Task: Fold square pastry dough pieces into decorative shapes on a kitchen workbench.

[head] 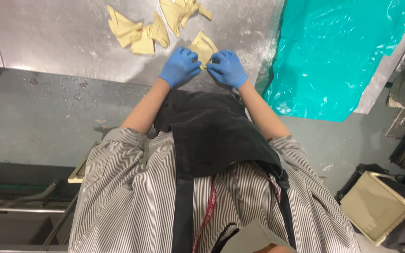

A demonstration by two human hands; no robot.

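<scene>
Looking straight down the body: a grey-striped shirt (pixel 132 201) and a black apron (pixel 212 136) are filling the near part of the view, with a red lanyard (pixel 206 218) hanging down the front. Both forearms are reaching out from rolled sleeves toward the near edge of the steel bench (pixel 62 42), which is dusted with flour. The left hand (pixel 180 67) and the right hand (pixel 227 69), both in blue gloves, are meeting just inside that near edge over a folded piece of pale yellow dough (pixel 203 47). Each grip is closing on the dough's near corner, fingers curled and pinching it from either side; the piece itself is lying flat on the bench, its far end poking out beyond the fingertips. Further in, toward the far edge, more folded dough pieces (pixel 137 32) are lying in a loose cluster left of the hands, and another few (pixel 181 10) are sitting at the far edge. A teal plastic sheet (pixel 338 56) is draping over the bench's right end. A grey floor (pixel 38 122) is showing below the bench.
</scene>
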